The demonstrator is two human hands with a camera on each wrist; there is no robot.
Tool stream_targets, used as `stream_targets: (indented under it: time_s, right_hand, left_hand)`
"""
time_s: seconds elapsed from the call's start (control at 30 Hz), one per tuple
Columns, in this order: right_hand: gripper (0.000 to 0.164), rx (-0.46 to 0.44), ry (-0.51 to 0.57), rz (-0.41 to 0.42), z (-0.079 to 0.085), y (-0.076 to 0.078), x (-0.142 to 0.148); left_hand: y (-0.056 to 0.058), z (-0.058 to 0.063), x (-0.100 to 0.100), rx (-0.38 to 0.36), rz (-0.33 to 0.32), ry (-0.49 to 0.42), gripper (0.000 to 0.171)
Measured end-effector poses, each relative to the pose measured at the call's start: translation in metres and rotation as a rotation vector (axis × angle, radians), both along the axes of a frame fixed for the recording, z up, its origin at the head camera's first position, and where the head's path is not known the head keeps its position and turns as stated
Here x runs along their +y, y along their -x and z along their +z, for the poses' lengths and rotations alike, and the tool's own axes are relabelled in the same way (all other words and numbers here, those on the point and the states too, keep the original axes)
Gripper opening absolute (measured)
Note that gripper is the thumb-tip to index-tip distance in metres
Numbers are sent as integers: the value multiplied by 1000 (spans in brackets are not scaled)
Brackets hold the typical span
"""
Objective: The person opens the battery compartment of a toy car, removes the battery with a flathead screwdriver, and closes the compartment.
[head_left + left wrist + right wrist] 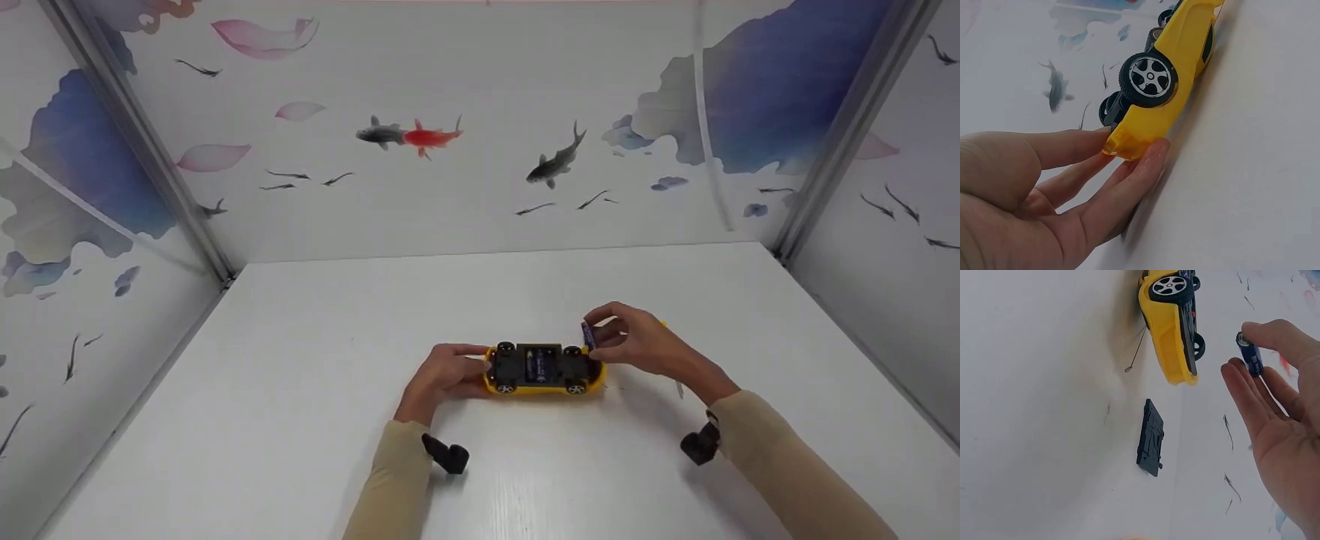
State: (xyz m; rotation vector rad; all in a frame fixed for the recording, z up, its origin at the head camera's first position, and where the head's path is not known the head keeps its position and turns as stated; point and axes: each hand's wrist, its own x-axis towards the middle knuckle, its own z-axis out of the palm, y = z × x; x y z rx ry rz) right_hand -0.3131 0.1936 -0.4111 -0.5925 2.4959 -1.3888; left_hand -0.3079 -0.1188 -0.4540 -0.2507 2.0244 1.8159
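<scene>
A blue battery (1251, 358) is pinched by the right hand (637, 343). Just beside this grip, an upturned yellow toy car (514, 367) is held at its far end by the left hand (446, 373). Below, a black cover (1151, 441) is seen on the table (247, 435).

Head view: diffuse light; a bright sheen lies on the white table (510, 487) between my sleeves (787, 457). Pale reflected streaks cross the back wall (487, 202). Wrist views: dimmer, greyer; soft shadow borders the yellow car (1185, 56). Print on the battery (1251, 359) I hold is too soft to read.
</scene>
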Motion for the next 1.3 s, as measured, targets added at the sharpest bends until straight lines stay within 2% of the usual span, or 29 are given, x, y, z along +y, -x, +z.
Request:
stream_targets:
  time_s: [0.23, 0.43, 0.73, 0.9, 1.3]
  right_hand:
    - [53, 34, -21, -62, -7, 1, 15]
    - [53, 57, -108, -154, -17, 4, 26]
    - [60, 11, -202, -256, -29, 11, 37]
    - [57, -16, -257, -273, -33, 15, 38]
    - [57, -56, -364, -277, -32, 20, 28]
  left_hand:
    - [0, 0, 1, 11, 14, 16, 41]
    - [0, -2, 1, 17, 10, 26, 40]
    - [1, -3, 1, 23, 3, 15, 41]
    - [0, -2, 1, 19, 7, 17, 41]
    - [-2, -2, 0, -8, 14, -55, 43]
